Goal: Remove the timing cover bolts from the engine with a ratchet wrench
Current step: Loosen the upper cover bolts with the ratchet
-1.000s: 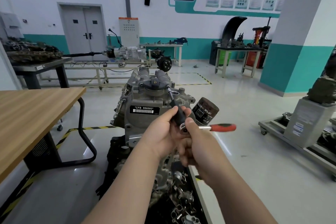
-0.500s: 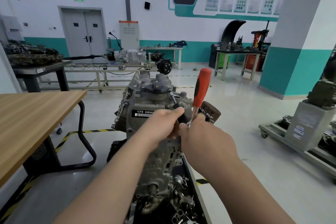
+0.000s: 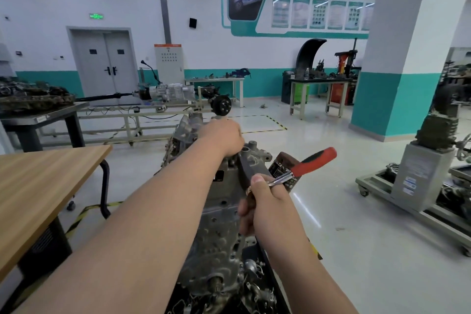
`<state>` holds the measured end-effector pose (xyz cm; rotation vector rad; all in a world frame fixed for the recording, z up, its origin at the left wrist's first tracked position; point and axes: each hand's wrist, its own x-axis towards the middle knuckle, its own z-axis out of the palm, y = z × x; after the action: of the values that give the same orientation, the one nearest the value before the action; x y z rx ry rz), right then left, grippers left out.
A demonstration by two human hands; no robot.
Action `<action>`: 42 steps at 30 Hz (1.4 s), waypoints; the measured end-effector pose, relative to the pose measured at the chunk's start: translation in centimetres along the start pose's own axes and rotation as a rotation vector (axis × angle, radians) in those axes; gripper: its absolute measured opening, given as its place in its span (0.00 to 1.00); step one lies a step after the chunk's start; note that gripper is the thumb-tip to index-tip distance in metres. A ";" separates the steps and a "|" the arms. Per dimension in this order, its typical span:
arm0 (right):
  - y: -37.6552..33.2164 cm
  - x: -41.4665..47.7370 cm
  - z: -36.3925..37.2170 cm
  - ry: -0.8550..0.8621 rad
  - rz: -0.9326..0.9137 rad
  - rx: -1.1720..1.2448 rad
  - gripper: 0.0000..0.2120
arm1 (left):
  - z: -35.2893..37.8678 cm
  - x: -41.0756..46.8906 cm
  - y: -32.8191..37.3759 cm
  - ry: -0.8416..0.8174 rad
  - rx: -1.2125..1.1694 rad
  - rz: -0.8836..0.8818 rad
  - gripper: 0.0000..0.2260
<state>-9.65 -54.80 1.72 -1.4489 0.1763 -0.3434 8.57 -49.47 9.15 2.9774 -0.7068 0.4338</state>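
Head view, single frame

Engine: upright, centre of frame. The grey timing cover faces the camera. Individual bolt heads on the cover are too small to tell apart.

Left hand: sits on the top end of the engine, back of the hand to the camera, fingers curled over the far side. Whatever the fingers close on, if anything, is hidden, so this grip cannot be told.

Right hand: in front of the engine's right edge, about mid-height. Its fingers are wrapped tight round the head end of the ratchet wrench, with the thumb laid on the chrome shank. The red-and-black handle juts up and to the right, away from the engine, crossing in front of the dark oil filter that sticks out of the engine's right side. The wrench head is buried in the fist; whether it sits on a bolt cannot be told.

Surroundings:
- wooden table left of the engine, apart from it
- loose metal parts heaped at the engine's foot
- grey wheeled stand well to the engine's right
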 end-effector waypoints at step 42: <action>-0.2 -0.5 -1.0 -0.007 -0.070 -0.480 0.11 | -0.2 0.7 0.8 -0.111 0.054 -0.131 0.18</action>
<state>-10.48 -55.56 1.79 -1.9332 0.2114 -0.3687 8.76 -50.47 9.56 3.0955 -0.5106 0.2860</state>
